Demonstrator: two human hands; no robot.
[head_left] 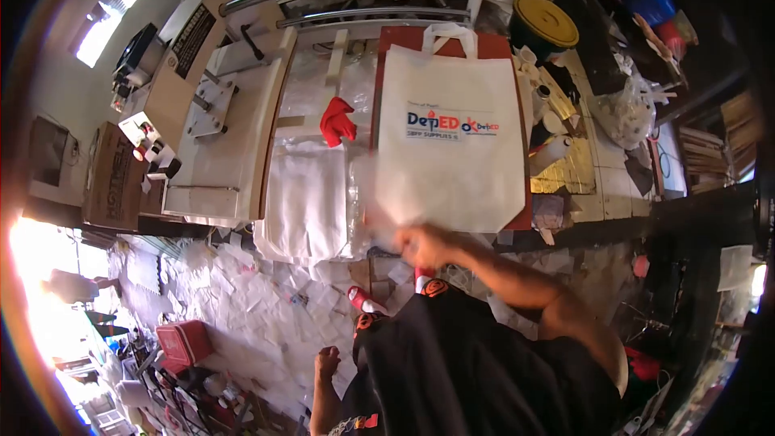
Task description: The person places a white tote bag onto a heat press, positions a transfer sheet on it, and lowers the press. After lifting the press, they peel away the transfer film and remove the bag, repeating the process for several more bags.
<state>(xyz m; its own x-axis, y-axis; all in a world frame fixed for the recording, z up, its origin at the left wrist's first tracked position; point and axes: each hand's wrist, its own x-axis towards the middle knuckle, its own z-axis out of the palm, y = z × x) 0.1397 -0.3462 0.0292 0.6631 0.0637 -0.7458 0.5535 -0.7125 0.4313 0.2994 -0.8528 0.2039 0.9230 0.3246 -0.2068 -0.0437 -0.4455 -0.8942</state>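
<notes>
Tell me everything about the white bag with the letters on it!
The white bag looks like soft cloth and lies flat on a red board, loop handle pointing away. Blue and red letters read DepED in the middle. It looks empty and smooth. The right hand, blurred, meets its near edge.

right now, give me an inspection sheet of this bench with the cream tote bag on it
surface: red-brown board under the bag, white bench beside it
job's things: cream fabric tote bag with blue and red print, lying flat, handles away from the person
clutter: crumpled red cloth; stack of white bags; round yellow lid; gold foil sheet
hands: right hand at the bag's near edge, blurred, grip unclear; left hand curled, down by the body
cables: nothing seen
surroundings: white paper scraps over the floor; red plastic box; brown cardboard box
</notes>
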